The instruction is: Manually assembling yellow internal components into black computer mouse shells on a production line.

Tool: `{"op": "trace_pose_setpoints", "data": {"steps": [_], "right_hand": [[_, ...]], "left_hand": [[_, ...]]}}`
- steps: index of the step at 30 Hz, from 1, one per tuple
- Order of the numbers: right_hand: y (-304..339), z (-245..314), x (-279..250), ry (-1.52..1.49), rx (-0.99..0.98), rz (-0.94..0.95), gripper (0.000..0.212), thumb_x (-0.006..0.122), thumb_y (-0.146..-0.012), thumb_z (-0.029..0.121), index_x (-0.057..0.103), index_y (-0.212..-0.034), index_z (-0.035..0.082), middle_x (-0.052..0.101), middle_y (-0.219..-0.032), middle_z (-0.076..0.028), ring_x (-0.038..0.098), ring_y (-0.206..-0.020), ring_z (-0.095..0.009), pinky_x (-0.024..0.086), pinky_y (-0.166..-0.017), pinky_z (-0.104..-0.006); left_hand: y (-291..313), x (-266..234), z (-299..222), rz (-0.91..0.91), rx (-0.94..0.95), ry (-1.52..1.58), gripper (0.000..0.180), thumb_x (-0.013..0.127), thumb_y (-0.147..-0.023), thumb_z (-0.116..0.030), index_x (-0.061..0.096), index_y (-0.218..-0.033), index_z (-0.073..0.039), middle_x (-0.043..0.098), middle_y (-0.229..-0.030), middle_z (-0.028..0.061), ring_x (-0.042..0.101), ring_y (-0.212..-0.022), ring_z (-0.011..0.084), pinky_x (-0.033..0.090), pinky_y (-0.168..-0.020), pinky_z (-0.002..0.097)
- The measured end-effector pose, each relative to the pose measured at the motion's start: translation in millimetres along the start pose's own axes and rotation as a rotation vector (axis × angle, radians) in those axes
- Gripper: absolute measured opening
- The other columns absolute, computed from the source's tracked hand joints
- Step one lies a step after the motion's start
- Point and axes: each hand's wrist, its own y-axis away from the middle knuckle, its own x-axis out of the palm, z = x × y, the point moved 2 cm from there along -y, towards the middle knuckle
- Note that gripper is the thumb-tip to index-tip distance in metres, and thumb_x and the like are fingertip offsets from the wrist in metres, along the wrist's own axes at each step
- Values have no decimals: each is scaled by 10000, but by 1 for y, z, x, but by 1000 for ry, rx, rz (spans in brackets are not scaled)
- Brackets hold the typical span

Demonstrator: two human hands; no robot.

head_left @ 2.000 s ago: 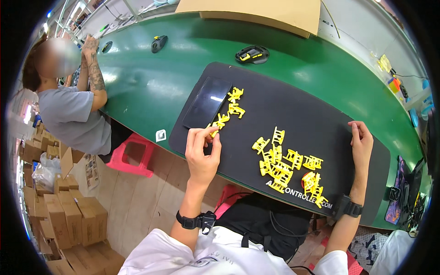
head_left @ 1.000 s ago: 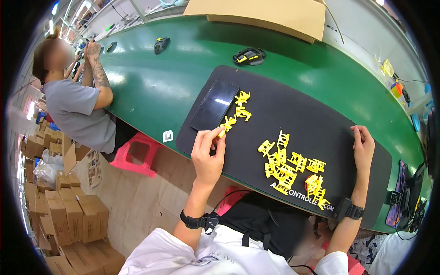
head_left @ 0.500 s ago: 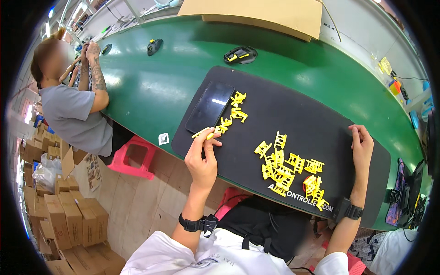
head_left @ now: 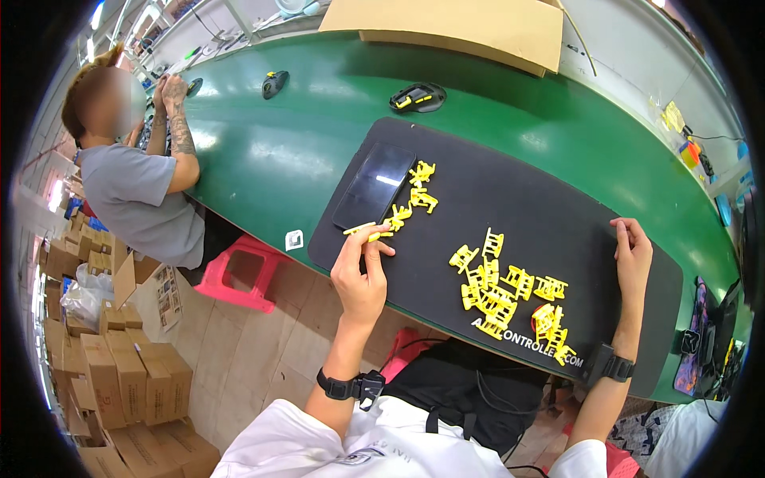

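L hand (head_left: 360, 275) has thumb & fingers nearly together at the tips, pinching a slim yellow plastic piece (head_left: 358, 228) just off the near end of the smartphone (head_left: 374, 183); fingertips hide part of it, so exact grip is hard to call. R hand (head_left: 633, 255) lies by the mat's R side, relaxed, fingers half-curled w/ nothing seen in it.

Handling, by the look: piece should be v. light, fairly stiff, w/ thin arms that could bend or snap if squeezed hard. Best held by a solid bar, thumb vs. index, clear of the prongs. Smooth plastic, maybe a bit slick. Prongs may well snag on neighbours in the pile (worth lifting one at a time).

Materials: the loose pile of yellow frames (head_left: 496, 301), mid-mat toward the near edge, is ladder-like, i.e. rails w/ crossbars, open gaps, overlapping at odd angles. Three spikier yellow parts lie in a row along the phone's R side, e.g. the middle one (head_left: 423, 200). Phone is a flat, glossy black slab; mat (head_left: 558, 215) is matte black, soft-looking, round-cornered. Tabletop (head_left: 319, 143) is smooth green w/ a sheen; beyond the mat sits a black mouse (head_left: 418, 97) w/ yellow inserts.
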Motion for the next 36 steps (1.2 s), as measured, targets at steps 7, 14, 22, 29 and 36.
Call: {"op": "trace_pose_setpoints", "data": {"steps": [7,14,22,29,36], "right_hand": [[1,1,-1,1,7,4,193,597,-1075,168,713,-1044,18,519,-668,51,400,-553,-30,307,-523,-240],[-3,-6,-2,-32,-20,21,179,593,-1074,156,697,-1025,19,494,-674,52,389,-550,-27,293,-510,-241],[-1,-10,-2,-55,-72,-9,176,578,-1071,126,679,-979,15,464,-638,44,384,-515,-32,280,-484,-258],[4,-5,0,-99,-57,-41,165,589,-1066,115,678,-967,17,464,-629,54,393,-517,-30,280,-478,-257],[5,15,-8,70,-156,-228,221,646,-1026,204,759,-992,17,612,-677,-76,529,-591,-112,439,-566,-318]], "left_hand": [[-1,0,-3,2,21,-18,149,528,-1054,22,650,-1139,12,752,-1065,91,704,-734,150,495,-630,263],[-4,2,-6,-13,-2,-4,127,525,-1062,14,636,-1119,37,747,-1047,125,703,-742,166,551,-698,303],[0,-1,-4,-24,47,-10,103,510,-1060,19,605,-1099,22,735,-1014,136,706,-714,195,561,-701,332],[0,-3,-3,-20,30,22,88,530,-1061,2,603,-1110,3,704,-924,119,716,-735,205,564,-703,330],[-2,-1,-6,31,-36,-60,124,554,-1008,21,618,-1114,15,737,-911,162,751,-792,269,582,-733,394]]}}
